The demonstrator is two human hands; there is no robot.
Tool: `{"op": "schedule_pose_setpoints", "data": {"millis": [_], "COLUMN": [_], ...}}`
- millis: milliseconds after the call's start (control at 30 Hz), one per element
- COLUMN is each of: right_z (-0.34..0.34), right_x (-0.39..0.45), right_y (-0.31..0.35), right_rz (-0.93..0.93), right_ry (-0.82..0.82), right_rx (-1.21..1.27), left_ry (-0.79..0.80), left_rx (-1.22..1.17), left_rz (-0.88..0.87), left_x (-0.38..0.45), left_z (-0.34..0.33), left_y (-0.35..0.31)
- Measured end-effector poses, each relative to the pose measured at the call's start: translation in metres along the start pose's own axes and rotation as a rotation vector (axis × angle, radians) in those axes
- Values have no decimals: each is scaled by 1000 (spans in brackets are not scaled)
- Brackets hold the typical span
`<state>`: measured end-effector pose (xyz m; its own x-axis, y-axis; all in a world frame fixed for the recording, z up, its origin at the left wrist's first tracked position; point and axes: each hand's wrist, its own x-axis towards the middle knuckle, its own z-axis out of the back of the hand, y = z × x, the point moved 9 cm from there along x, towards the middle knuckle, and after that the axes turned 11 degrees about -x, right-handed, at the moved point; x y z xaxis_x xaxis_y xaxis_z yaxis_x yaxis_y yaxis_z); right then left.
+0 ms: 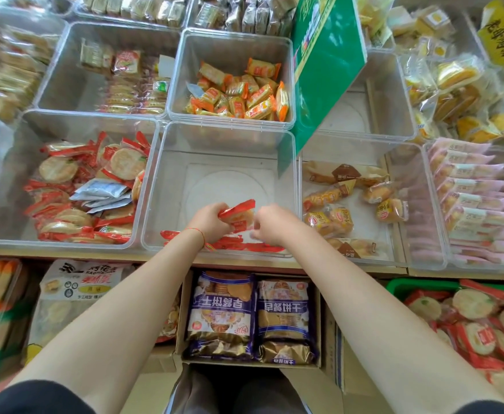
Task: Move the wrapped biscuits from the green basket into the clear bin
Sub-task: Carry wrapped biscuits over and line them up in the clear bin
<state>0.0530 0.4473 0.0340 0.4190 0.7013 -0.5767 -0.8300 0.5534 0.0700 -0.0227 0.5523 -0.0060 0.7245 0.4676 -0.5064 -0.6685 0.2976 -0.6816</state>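
Observation:
Inside the clear bin point(167, 186) at the centre, my left hand point(209, 221) is shut on red-wrapped round biscuits point(238, 213), held just above the bin floor. My right hand point(271, 224) is close beside it with fingers curled down over the front of the bin; whether it holds anything is unclear. More red-wrapped biscuits point(244, 245) lie along the bin's front wall. The green basket point(400, 286) sits at the lower right, below the shelf, full of the same wrapped biscuits point(472, 304).
A bin of similar red-wrapped biscuits point(80, 192) stands to the left, a bin of small cakes point(346, 198) to the right, and orange-wrapped snacks point(238, 91) behind. A green sign point(325, 64) leans over the back right. Cardboard boxes with blue biscuit bags point(250, 318) sit below.

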Motion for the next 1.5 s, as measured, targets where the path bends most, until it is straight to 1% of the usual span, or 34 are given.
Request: {"op": "schedule_pose_setpoints", "data": {"millis": [67, 100, 133, 167, 233, 300, 367, 467, 500, 533, 633, 667, 700, 800, 967, 1033, 1100, 1133, 1167, 1233, 1267, 1300, 1333, 1400, 1500], "right_z": [31, 41, 46, 44, 29, 16, 11, 17, 17, 13, -16, -24, -28, -26, -20, -15, -6, 1, 8, 17, 16, 8, -3, -34, -85], "right_x": [-3, -5, -4, 0, 9, 14, 13, 4, 2, 0, -3, -5, -6, -8, -18, -24, -33, -40, -50, -80, -96, -111, -123, -142, -162], "right_y": [-12, -14, -12, -6, 12, 18, 11, -3, -7, -9, 0, 4, 7, 10, 13, 10, 4, 1, -1, -8, -13, -19, -26, -42, -77], "right_rz": [-49, -48, -19, 30, 125, 139, 100, 67, 57, 41, 52, 67, 75, 48, -22, -64, -105, -108, -97, -87, -102, -132, -170, -230, -299], "right_ry": [-309, -432, -476, -442, -288, -229, -242, -317, -301, -235, 102, 180, 224, 242, 198, 157, 54, -35, -159, -449, -565, -637, -660, -607, -425], "right_rx": [139, 174, 174, 145, 78, 112, 137, -37, -96, -141, -244, -253, -247, -211, -173, -124, -16, 49, 113, 197, 217, 238, 263, 319, 387], "left_ry": [31, 42, 46, 43, 21, 1, 24, 199, 253, 290, 320, 320, 319, 288, 222, 187, 94, 2, -112, -328, -392, -415, -406, -305, -8], "left_rx": [9, 18, 24, 30, 40, 50, 62, 190, 247, 288, 275, 262, 260, 283, 249, 217, 172, 140, 91, -22, -64, -98, -118, -94, 58], "left_rz": [-4, -9, -17, -29, -52, -53, -13, 66, 85, 94, 86, 81, 78, 64, 35, 5, -91, -172, -260, -402, -441, -455, -451, -392, -243], "left_x": [1, 1, 0, -1, -3, -2, -1, 0, -2, -4, -8, -9, -11, -18, -34, -45, -59, -67, -78, -105, -117, -127, -133, -137, -137], "left_z": [-2, -3, -4, -5, -5, -4, -7, -25, -30, -33, -33, -32, -31, -26, -11, -5, 3, 9, 16, 21, 18, 10, -2, -36, -100], "left_y": [0, 0, 0, -1, -2, -1, 3, 9, 11, 10, 5, 4, 3, 2, 2, -2, -15, -26, -37, -56, -64, -69, -72, -74, -71]}}
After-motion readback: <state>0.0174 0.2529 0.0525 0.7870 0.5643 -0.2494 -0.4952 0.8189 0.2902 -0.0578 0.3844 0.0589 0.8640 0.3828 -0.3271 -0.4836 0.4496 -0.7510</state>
